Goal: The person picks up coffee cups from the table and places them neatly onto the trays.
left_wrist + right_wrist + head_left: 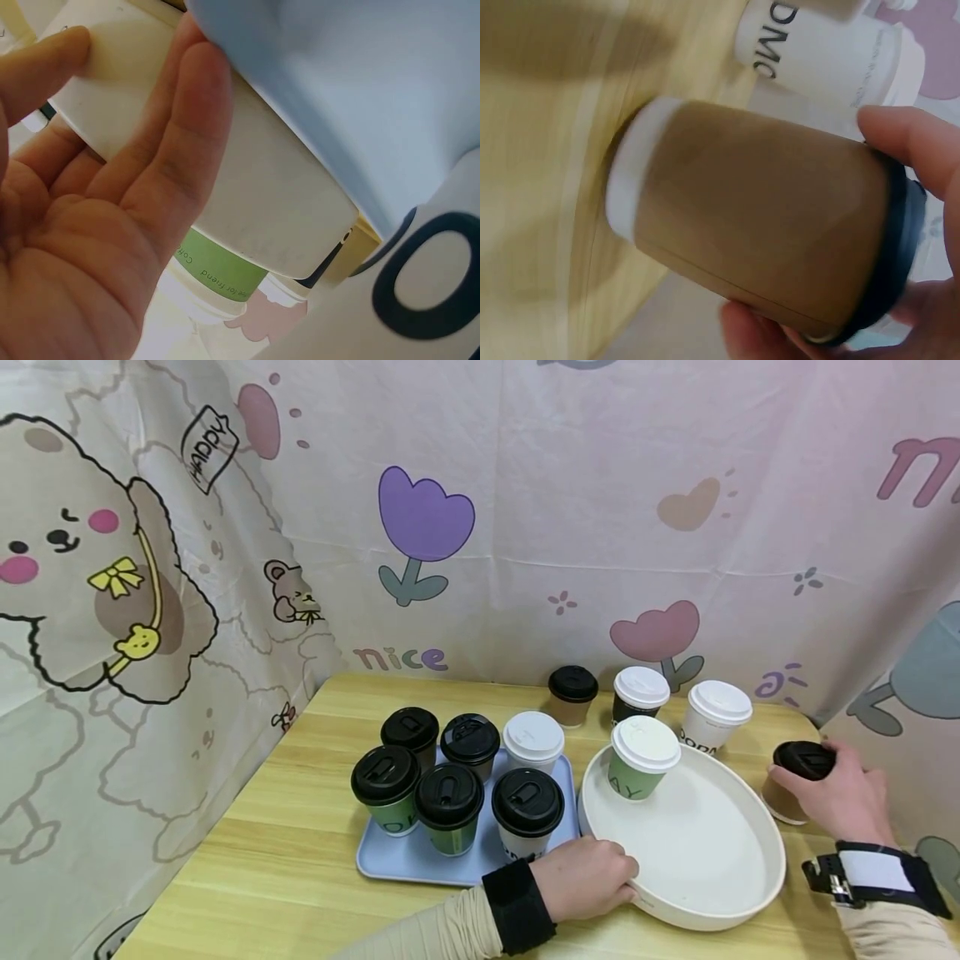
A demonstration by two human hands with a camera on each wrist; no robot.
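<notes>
My left hand (588, 878) holds the near left side of a round cream tray (716, 860). In the left wrist view, fingertips (206, 82) lie against the tray's outer wall (277, 180), while other fingers pass behind its edge. A green paper cup with a white lid (636, 781) stands inside the tray at its far left. To the right of the tray, my right hand (851, 793) grips a brown paper cup (757, 210) near its black lid (896, 255), thumb and fingers on opposite sides. The cup's base is close to the wooden table.
A blue rectangular tray (375, 864) left of the round one carries several lidded cups, mostly black-lidded, one white-lidded (533, 739). Behind the round tray stand a brown cup (572, 710), a black cup with white lid (637, 706) and a white cup (708, 727). Printed cloth (525, 527) hangs behind.
</notes>
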